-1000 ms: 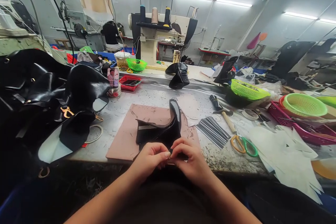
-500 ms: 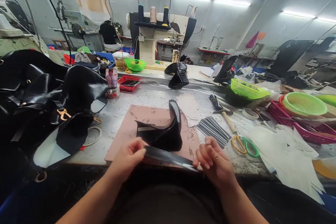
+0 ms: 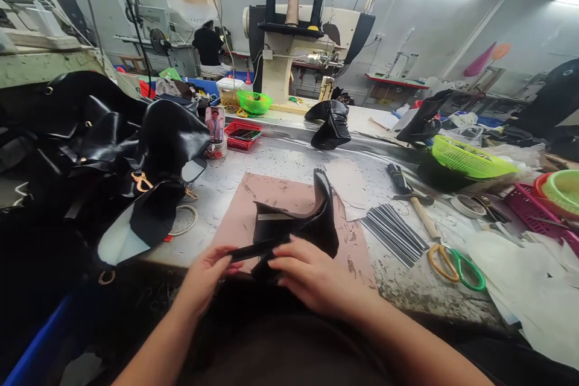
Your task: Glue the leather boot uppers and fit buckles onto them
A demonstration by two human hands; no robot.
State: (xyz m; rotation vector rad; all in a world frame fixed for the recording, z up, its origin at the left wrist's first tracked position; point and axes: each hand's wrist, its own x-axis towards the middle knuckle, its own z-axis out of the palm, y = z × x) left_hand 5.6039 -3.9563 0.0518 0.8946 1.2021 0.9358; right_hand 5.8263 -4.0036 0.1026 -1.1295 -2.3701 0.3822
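Note:
A narrow black leather strip (image 3: 253,250) is stretched between my two hands, just above the near edge of the bench. My left hand (image 3: 208,271) pinches its left end between thumb and fingers. Farther along, my right hand (image 3: 312,271) has bent fingers closed on the strip, and part of the strip hangs down below these fingers. Right behind the hands, a black leather boot piece (image 3: 296,226) lies on the pinkish work board (image 3: 271,187). My right hand hides some of its lower edge.
Dark strips (image 3: 393,234), a hammer (image 3: 423,217) and scissors (image 3: 456,265) lie to the right. Black leather pieces (image 3: 172,132) are heaped at the left. A sewing machine (image 3: 275,66) stands behind, near another black leather piece (image 3: 332,125). Someone (image 3: 208,48) sits far back.
My right hand has moved left, closer to my left hand, and regripped the strip nearer its middle. The strip now bends down there. My view has shifted slightly left.

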